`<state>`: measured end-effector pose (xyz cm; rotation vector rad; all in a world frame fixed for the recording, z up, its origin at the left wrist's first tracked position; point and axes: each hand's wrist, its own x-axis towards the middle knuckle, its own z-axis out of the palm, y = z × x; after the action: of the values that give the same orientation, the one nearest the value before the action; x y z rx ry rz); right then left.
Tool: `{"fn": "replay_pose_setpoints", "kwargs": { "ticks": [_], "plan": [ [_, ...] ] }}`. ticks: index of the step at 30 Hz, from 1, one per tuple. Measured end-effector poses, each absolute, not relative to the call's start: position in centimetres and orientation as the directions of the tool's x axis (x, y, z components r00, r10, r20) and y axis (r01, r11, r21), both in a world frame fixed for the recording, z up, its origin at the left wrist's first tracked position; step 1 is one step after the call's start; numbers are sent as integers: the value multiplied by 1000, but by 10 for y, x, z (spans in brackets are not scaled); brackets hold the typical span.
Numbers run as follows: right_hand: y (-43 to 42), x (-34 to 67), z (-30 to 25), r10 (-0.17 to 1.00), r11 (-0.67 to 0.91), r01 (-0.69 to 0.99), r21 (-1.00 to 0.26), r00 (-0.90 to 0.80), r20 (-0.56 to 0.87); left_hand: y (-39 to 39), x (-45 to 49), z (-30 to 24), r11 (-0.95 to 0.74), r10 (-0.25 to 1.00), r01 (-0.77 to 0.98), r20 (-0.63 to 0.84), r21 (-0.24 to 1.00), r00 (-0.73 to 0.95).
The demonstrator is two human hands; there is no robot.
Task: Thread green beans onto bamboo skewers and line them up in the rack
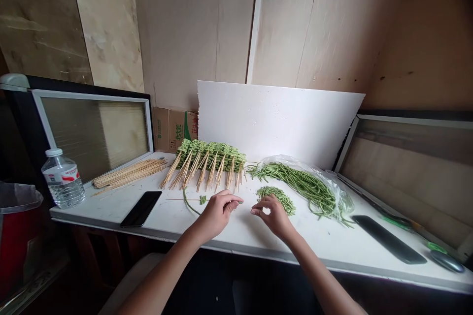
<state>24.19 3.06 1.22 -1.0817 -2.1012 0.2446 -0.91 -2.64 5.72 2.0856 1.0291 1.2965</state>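
Observation:
My left hand (219, 212) is closed around a thin bamboo skewer (177, 199), which sticks out to the left over the table. A few short green bean pieces (203, 200) are threaded on it beside my knuckles. Thumb and forefinger pinch near its right end, where the fingers hide what is between them. My right hand (272, 214) is curled in a pinch, a little apart from the left; anything in its fingertips is too small to make out. Behind it lies a pile of cut bean pieces (283, 199). One long bean (187, 199) curves beside my left hand.
Finished bean skewers (210, 155) are stacked at the back, left of long whole beans (295, 182) in a clear bag. Loose skewers (127, 174), a phone (141, 209) and a water bottle (63, 179) stand left. A dark flat object (388, 239) lies right.

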Motion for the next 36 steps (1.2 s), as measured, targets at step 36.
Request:
{"fn": "replay_pose_setpoints", "kwargs": {
  "ticks": [36],
  "plan": [
    [-14, 218, 51, 674, 738, 375, -562, -457, 580, -28, 7, 44, -532, 845, 352, 451, 770, 289]
  ]
}}
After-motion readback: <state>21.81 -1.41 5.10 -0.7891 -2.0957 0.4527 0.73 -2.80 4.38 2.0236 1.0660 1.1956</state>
